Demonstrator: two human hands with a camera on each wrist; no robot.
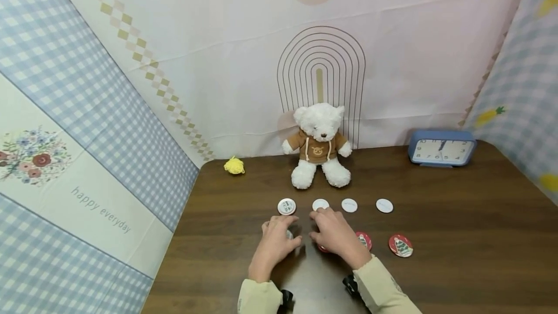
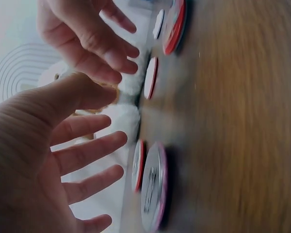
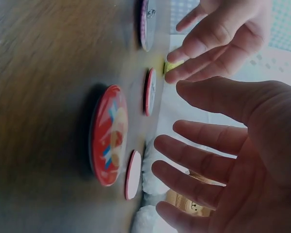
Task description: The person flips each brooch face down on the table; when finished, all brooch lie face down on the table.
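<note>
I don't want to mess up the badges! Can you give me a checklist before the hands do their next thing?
1. Hands free: ok. The left hand and right hand hold nothing.
2. Hands apart: ok. The head view shows a gap between them.
3. Front badges all picture side up: not ok. The pin-backed badge near the left hand shows its back; the red badge near the right hand shows its picture.
4. Pin fastened on that pin-backed badge: cannot tell, too blurred.
5. Back row spaced out: ok. Four round white pieces lie apart.
6. Teddy bear out of the way: ok, it sits behind both rows.
</note>
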